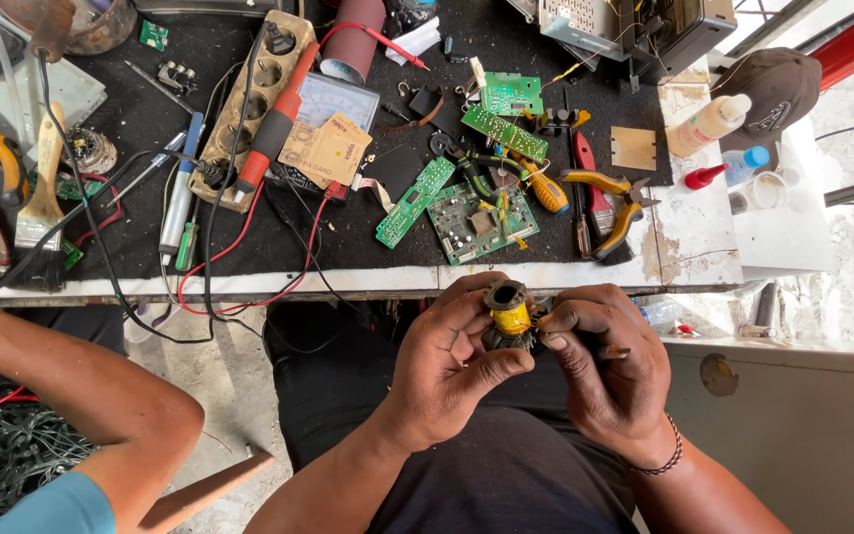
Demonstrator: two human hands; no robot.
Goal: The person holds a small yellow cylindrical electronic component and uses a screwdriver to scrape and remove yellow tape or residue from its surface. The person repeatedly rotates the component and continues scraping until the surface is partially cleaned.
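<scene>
At the lower centre of the frame, the left hand grasps a small dark transformer wound with yellow tape, thumb braced beneath. The right hand pinches at its right edge with clenched fingertips. Best done by holding the core steady and working gently. Above, green circuit boards and yellow-handled pliers lie on the black-topped workbench.

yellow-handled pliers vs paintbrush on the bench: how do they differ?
The yellow-handled pliers lie at the bench's right, near the circuit boards; the paintbrush lies at the far left, among cables. The pliers have two curved, splayed yellow handles; the paintbrush has one straight pale wooden handle. The pliers end in metal; the paintbrush ends in dark bristles. Neither is touched by a hand.
</scene>
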